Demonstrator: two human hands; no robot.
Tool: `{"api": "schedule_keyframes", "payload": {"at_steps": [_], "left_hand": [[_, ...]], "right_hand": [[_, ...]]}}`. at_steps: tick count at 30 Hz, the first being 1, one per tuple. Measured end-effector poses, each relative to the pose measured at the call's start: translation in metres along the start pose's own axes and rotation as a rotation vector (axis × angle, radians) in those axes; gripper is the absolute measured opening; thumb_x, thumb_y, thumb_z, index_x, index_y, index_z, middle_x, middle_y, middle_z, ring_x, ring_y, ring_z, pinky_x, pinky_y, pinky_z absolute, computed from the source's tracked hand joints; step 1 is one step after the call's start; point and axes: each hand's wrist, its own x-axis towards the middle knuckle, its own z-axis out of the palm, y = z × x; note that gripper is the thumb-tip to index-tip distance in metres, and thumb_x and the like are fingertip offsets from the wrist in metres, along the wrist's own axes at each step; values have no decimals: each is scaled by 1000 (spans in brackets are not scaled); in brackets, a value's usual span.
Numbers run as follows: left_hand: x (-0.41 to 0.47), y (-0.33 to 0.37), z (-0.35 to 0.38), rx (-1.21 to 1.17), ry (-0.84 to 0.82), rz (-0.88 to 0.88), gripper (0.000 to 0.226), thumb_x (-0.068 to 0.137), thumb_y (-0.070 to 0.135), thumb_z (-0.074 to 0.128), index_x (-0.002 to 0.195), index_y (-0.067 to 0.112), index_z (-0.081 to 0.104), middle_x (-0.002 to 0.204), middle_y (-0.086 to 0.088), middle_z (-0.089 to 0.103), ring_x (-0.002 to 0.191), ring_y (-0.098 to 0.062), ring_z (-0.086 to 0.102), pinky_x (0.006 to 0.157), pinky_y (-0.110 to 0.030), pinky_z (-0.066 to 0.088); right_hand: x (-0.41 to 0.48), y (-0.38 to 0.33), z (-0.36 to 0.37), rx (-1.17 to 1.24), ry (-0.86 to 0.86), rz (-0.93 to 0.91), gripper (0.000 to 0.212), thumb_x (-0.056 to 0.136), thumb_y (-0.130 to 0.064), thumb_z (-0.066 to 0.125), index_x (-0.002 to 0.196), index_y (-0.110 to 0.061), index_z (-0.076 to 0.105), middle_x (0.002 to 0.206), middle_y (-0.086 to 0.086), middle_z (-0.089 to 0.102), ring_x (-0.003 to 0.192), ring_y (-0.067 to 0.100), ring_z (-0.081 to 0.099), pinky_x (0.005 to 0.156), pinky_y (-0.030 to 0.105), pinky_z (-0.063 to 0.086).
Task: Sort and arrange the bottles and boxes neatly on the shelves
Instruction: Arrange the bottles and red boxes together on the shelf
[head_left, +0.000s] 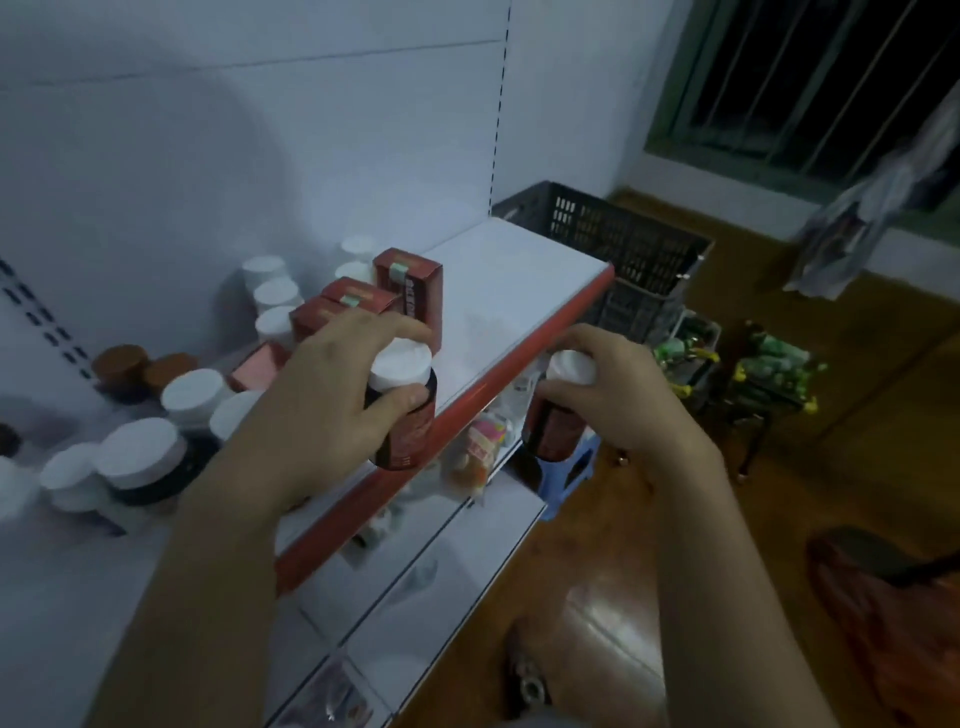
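Fingers (374, 325) of left hand (322, 395) clasp left bottle (408, 436), right hand (623, 395) right bottle (553, 431); labels blurred.

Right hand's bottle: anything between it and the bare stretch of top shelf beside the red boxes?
Nothing visible. The right hand holds its bottle just outside the shelf's red front edge; the bare stretch beyond lies open. The red boxes and the left hand with a second bottle stand off to the left.

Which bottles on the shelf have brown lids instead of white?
The two jars side by side at the back left of the top shelf. The bottles near them have white caps.
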Motion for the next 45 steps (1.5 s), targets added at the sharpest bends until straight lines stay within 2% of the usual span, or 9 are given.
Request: {"api": "schedule_keyframes", "payload": {"at_steps": [5, 11, 16, 22, 26, 31, 35, 39, 45], "left_hand": [[71, 11, 51, 64, 14, -133, 39, 92, 27, 71, 128, 36, 58, 126, 11, 55, 116, -5, 49, 91, -17, 34], [134, 20, 99, 109, 132, -288, 40, 91, 18, 72, 128, 31, 59, 122, 4, 53, 111, -13, 53, 92, -24, 39], [173, 16, 118, 248, 100, -455, 51, 95, 12, 65, 141, 28, 52, 132, -1, 48, 121, -22, 52, 99, -42, 48], [173, 20, 122, 332, 125, -544, 63, 95, 20, 66, 152, 25, 39, 157, -4, 31, 144, -25, 34, 115, -43, 38], [161, 36, 100, 376, 78, -521, 56, 96, 36, 64, 147, 27, 45, 145, 7, 45, 130, -19, 48, 102, -45, 48], [135, 55, 71, 439, -12, -561, 46, 95, 47, 59, 139, 34, 52, 126, 13, 61, 106, -10, 59, 89, -41, 53], [104, 57, 39, 480, 106, -631, 40, 93, 36, 65, 132, 27, 62, 124, 7, 65, 109, -15, 61, 92, -39, 53], [65, 51, 9, 523, 156, -733, 42, 92, 36, 64, 132, 23, 61, 124, 2, 62, 112, -20, 56, 96, -44, 48], [-9, 41, -24, 573, 128, -913, 54, 92, 45, 63, 142, 26, 52, 140, -1, 51, 132, -26, 42, 106, -54, 38]], "right_hand": [[92, 42, -29, 35, -46, -77, 37, 87, -41, 76, 120, -32, 61, 121, -2, 61, 102, 18, 58, 83, 40, 55], [180, 55, -34, 82, -78, -206, 36, 84, -40, 74, 118, -32, 64, 121, -6, 64, 112, 16, 57, 94, 41, 52], [232, 54, -14, 95, -95, -209, 37, 84, -36, 75, 119, -35, 63, 117, -2, 61, 104, 22, 59, 87, 39, 54], [246, 74, 0, 188, -207, -304, 52, 96, -44, 63, 144, -33, 48, 135, 3, 56, 108, 9, 52, 89, 25, 35], [248, 84, -8, 207, -102, -320, 46, 96, -41, 63, 140, -28, 53, 139, 3, 54, 126, 16, 47, 95, 22, 30], [245, 57, -12, 139, -110, -382, 38, 93, -38, 66, 130, -31, 62, 139, -2, 58, 135, 25, 44, 112, 44, 37], [238, 20, -6, -26, -191, -465, 37, 96, -45, 63, 132, -40, 58, 145, -7, 54, 148, 29, 25, 119, 63, 16], [223, -18, 2, 17, -226, -554, 33, 97, -43, 62, 130, -41, 58, 144, -6, 55, 151, 28, 19, 119, 66, 9], [178, -76, 18, 36, -284, -720, 28, 96, -46, 58, 124, -39, 62, 123, -12, 62, 138, 28, 40, 111, 68, 26]]}}
